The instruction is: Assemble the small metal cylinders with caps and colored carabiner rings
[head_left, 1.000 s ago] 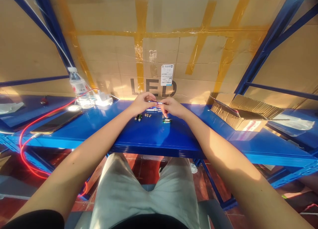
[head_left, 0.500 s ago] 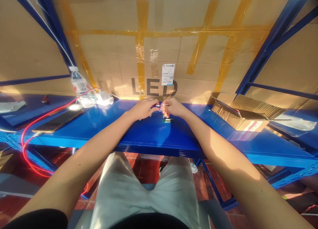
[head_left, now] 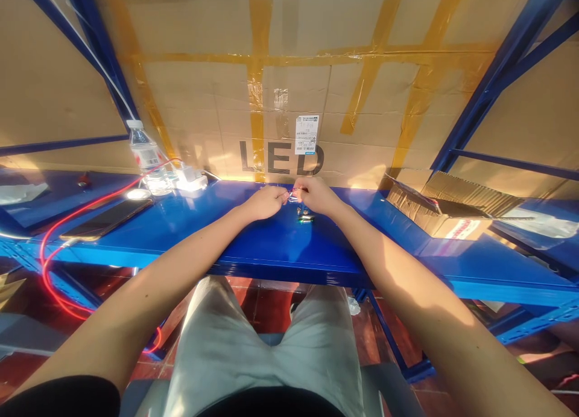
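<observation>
Over the blue tabletop (head_left: 289,254), my left hand (head_left: 266,202) is closed, its fingertips pinching one end of some thin wires (head_left: 294,194). My right hand (head_left: 315,196) pinches the same reddish and whitish strands from the other side, a short gap away. What exactly lies under the fingertips is too small to make out. Just below my right hand, a small dark piece with green edges (head_left: 305,218) rests on the table; it looks like a little circuit board, with small parts standing at its back.
A water bottle (head_left: 145,154), a white plug block (head_left: 190,179) and a phone (head_left: 106,219) with a red glowing cable (head_left: 81,209) stand at the left. An open cardboard box (head_left: 436,209) sits at the right. Behind rises a large taped carton (head_left: 217,115) marked LED.
My left hand has turned and its fingers have curled into a tighter pinch. My right hand has shifted very slightly, uncovering more of the small green-edged piece.
</observation>
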The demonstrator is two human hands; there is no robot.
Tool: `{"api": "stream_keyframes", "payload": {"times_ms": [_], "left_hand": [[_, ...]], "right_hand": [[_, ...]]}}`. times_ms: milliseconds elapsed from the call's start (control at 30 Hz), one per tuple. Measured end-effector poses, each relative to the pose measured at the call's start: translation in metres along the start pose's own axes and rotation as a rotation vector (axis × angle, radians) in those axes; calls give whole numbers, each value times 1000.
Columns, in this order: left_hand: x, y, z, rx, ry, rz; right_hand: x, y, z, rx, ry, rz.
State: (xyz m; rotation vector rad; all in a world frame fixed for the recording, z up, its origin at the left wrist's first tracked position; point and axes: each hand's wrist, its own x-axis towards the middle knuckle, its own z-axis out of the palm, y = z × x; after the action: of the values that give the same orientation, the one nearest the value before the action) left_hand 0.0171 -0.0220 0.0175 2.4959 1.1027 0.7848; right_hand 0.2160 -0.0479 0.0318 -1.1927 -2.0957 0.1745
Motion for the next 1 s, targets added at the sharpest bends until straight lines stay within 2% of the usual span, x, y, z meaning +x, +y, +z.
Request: {"api": "stream_keyframes", "payload": {"times_ms": [133,300,433,600,800,900,1000], "left_hand": [[2,-3,1,-198,19,-37],[6,-17,-1,-234,67,2],[6,-30,-8,-120,52,32],[1,-42,-18,166,-9,40],[2,-50,-22,400,-69,141],[5,-51,-22,457,-100,159],[5,-49,-22,409,-95,162]], "right_hand": [[1,2,0,35,5,39],[1,4,-3,58,5,95],[0,5,-4,86,-41,149],[-2,6,-3,78,-89,176],[-2,7,-2,54,-109,166],[-1,6,-2,53,-112,174],[-2,6,-2,59,-113,166]]}}
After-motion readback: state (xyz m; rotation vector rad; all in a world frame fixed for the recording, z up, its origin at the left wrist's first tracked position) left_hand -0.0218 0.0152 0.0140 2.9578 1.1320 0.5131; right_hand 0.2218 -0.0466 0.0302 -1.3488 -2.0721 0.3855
